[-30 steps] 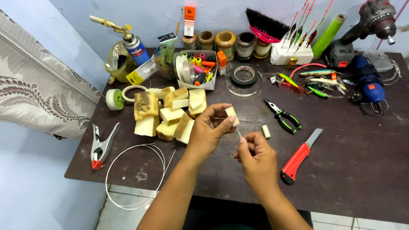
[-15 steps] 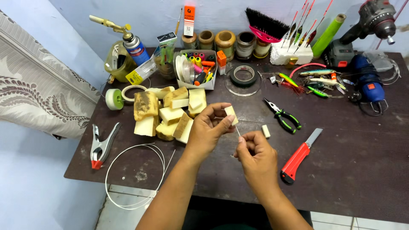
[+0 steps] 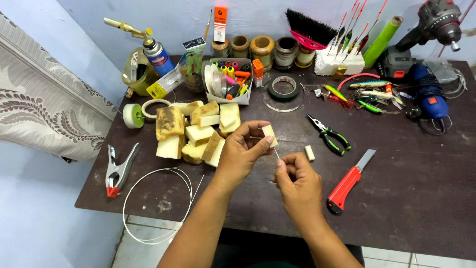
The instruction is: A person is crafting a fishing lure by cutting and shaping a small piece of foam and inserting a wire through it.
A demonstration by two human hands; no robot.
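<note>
Small foam block (image 3: 269,135) pinched at left hand (image 3: 241,151) fingertips, thin wire (image 3: 276,154) gripped by right hand (image 3: 296,179) just below

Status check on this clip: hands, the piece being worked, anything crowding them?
Left hand pinching small foam block. Right hand pinching thin wire at the block. Spare foam piece, pliers close by, not touching.
</note>
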